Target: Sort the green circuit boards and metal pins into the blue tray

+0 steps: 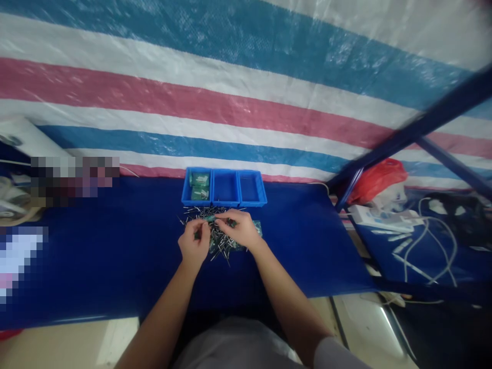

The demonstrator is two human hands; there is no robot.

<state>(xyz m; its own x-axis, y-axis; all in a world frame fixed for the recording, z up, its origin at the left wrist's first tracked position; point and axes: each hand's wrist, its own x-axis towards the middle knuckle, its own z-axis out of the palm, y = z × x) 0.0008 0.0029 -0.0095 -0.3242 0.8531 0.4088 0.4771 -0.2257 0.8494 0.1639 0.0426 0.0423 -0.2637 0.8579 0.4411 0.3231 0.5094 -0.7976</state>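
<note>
Over a pile of thin metal pins (221, 247), my left hand (194, 241) and my right hand (239, 228) meet at the fingertips. Between them they pinch a small green plastic bag (209, 218); what is in it is too small to make out. More green plastic (258, 226) lies beside and under my right hand, partly hidden by it. Just behind the pile stands a blue three-part tray (225, 204). Its left compartment holds small green bags (200, 192) with pale pieces inside.
A dark blue surface (107, 256) spreads under everything, with a striped plastic sheet (230, 113) behind it. To the right are a blue metal frame (407, 130), a red bag (382, 179), a white power strip (378, 218) and looped cables (453, 241). A white object (34, 138) stands far left.
</note>
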